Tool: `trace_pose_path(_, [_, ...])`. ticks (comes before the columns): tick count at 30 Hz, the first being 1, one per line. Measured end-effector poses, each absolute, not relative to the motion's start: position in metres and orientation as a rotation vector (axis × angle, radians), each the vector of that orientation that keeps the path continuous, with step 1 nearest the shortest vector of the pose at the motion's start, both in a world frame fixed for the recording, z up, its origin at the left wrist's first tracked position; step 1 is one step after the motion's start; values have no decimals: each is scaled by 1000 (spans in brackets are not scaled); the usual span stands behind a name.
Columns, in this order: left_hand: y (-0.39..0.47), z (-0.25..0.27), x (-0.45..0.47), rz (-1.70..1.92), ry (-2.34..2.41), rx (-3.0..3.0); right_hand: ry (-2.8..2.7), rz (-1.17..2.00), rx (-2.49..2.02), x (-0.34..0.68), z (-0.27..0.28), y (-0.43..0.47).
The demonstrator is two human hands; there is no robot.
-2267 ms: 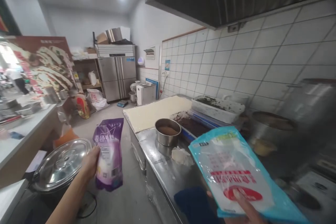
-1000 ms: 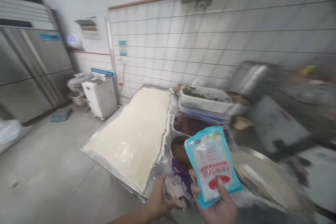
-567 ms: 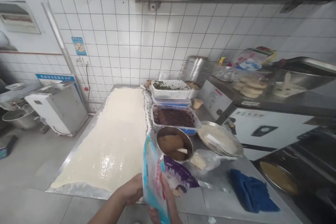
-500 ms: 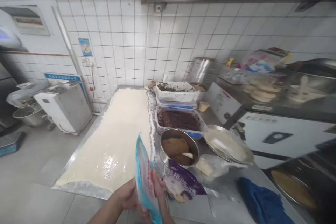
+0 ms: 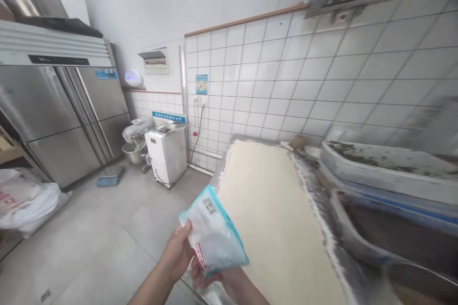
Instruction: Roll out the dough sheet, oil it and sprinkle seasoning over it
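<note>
A blue-edged plastic packet (image 5: 216,236) with pale contents is held up in front of me, its printed back with a barcode facing me. My left hand (image 5: 179,250) grips its left edge, thumb on the front. Under its lower edge the fingers of my right hand (image 5: 214,276) are curled around the bottom, partly hidden by the packet. Behind and to the right, a long sheet of rolled pale dough (image 5: 268,200) covers the metal table (image 5: 229,152). The packet overlaps the dough's left edge in view.
Right of the dough stand a white tub of chopped greens (image 5: 386,171) and a tub of dark filling (image 5: 404,233), both blurred. A white machine (image 5: 166,157), a mixer (image 5: 135,145), a floor scale (image 5: 110,176), a steel fridge (image 5: 53,119) and white sacks (image 5: 28,205) lie leftward.
My view has swung left, bringing the fridge and sacks into sight. The packet has turned from edge-on to show its broad printed side, still in both hands.
</note>
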State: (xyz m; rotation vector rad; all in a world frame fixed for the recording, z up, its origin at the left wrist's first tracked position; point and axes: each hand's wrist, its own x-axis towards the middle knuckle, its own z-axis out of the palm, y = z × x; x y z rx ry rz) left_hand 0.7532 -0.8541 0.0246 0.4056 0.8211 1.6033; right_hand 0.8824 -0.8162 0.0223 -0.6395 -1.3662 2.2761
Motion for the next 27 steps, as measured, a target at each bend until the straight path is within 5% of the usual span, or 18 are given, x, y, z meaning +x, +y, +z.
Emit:
trace_pose_path(8, [-825,34,558,1711,904,289,-827,1858,-544,717,73,-785])
trace_pose_path(18, [-692,14,506,1424,701,428,-602,1491,-572,658,74,-657])
trace_pose_path(23, [-607,-18,484,1234,973,440,-463,1513,-416,629,63,-575])
trace_pose_path(27, [-546,16,464,1259,1175,818,-463,1442,-440,618,76,-527])
